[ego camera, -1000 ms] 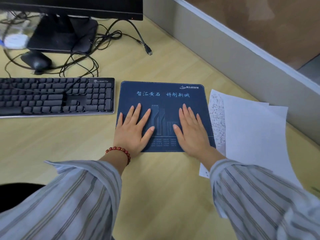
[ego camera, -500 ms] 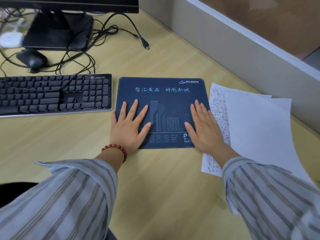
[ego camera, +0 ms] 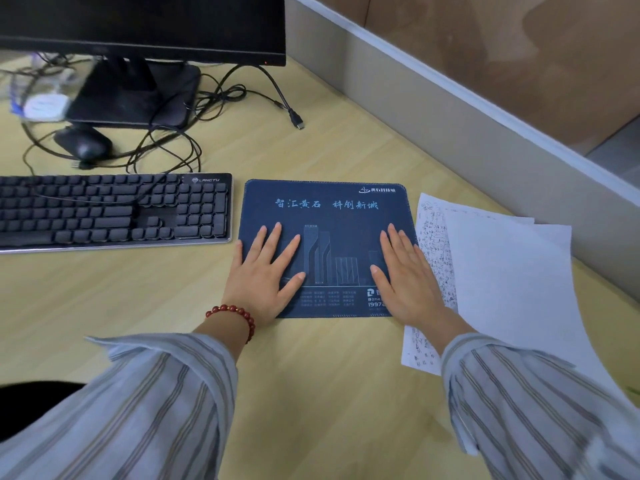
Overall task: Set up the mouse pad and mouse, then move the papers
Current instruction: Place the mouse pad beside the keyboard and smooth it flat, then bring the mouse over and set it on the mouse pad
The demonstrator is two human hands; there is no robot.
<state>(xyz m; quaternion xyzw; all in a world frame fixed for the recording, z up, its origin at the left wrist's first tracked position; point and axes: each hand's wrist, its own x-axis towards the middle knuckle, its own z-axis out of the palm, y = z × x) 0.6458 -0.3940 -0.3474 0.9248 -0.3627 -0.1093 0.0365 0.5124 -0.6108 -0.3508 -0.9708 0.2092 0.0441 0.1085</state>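
- You have 1 mouse pad (ego camera: 325, 216) on the table (ego camera: 138, 292)
- 1 mouse (ego camera: 83, 144)
- 1 keyboard (ego camera: 114, 211)
- 1 monitor (ego camera: 142, 27)
- papers (ego camera: 498, 271): at least 2 sheets, exact count unclear
- 2 hands: left hand (ego camera: 265, 278), right hand (ego camera: 407, 275)
- 1 bead bracelet (ego camera: 233, 315)

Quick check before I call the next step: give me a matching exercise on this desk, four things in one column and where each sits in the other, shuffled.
Things:
1. mouse
2. mouse pad
3. papers
4. keyboard

Places:
A. right of the mouse pad, its left edge under the right hand
B. beside the monitor base, among cables
C. left of the mouse pad
D. under both hands, left hand flat on it

Pairs: 1-B, 2-D, 3-A, 4-C
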